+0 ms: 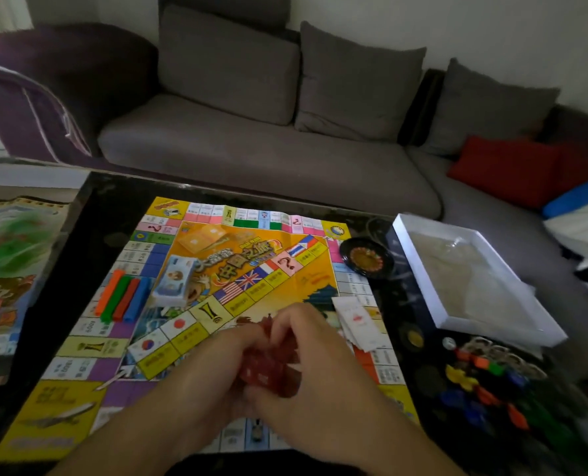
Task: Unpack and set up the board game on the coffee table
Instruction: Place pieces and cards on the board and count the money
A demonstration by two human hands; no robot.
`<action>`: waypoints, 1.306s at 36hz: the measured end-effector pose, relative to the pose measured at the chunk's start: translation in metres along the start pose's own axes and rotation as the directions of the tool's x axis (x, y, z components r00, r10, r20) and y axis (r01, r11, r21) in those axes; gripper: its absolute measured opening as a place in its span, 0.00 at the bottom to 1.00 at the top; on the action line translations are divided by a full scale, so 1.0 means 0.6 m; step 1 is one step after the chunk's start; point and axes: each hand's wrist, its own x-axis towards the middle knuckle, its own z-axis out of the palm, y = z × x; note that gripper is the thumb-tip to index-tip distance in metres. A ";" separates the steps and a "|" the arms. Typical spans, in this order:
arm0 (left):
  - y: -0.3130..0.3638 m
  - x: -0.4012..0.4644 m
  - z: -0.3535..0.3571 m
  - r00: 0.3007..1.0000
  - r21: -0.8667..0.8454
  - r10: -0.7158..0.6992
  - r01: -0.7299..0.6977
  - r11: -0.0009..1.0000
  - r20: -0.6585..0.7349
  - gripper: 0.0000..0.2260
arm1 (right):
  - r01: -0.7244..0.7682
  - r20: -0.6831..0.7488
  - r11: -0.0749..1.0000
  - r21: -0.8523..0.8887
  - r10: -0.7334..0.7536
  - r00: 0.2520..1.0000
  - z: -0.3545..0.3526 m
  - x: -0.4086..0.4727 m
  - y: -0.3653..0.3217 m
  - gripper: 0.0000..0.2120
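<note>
The left hand (217, 369) and right hand (306, 365) meet low over the near half of the game board (251, 269), which lies unfolded on the dark table (62, 269). Both hands are curled closed around a cluster of red plastic pieces (275, 365); motion blur hides their exact shape. The fingers of the right hand pinch at the top of the cluster, and the left hand cups it from the side.

The step in hand appears to be separating or sorting these red pieces. To do it well:

1. Keep the cluster low over the board so that a dropped piece lands on paper, not on the floor.
2. Hold the bulk firmly in the cupping hand and free one piece at a time with the other.
3. Set freed pieces on bare board, apart from items already placed.

Already placed, beyond the hands to the left: four coloured rods (120, 297), side by side, with a stack of play money (175, 276) just beside them. A small pile of cards (357, 321) lies near the right hand. Loose coloured tokens (484, 383) lie on the table off the right edge of the board.

Farther right, the open white box (419, 249) looks nearly empty, and a small roulette wheel (366, 257) sits between it and the board. A grey sofa (251, 149) stands behind the table.
</note>
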 end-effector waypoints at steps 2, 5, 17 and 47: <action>0.002 -0.009 0.013 0.997 0.039 -0.054 0.052 0.998 0.054 0.14 | -0.046 -0.021 0.998 -0.035 0.045 0.999 -0.005 0.004 0.024 0.21; 0.011 -0.009 0.028 0.997 0.119 -0.073 0.069 0.990 0.030 0.17 | -0.125 -0.065 0.990 -0.070 0.120 0.991 -0.017 0.016 0.056 0.19; 0.017 0.010 0.033 0.982 0.279 -0.017 0.070 0.958 -0.188 0.07 | -0.191 -0.138 0.820 -0.539 0.138 0.981 0.010 0.060 0.152 0.28; 0.006 0.020 0.014 0.994 0.333 0.059 -0.024 0.943 -0.096 0.06 | -0.260 0.135 0.893 -0.368 0.327 0.935 -0.139 0.117 0.265 0.39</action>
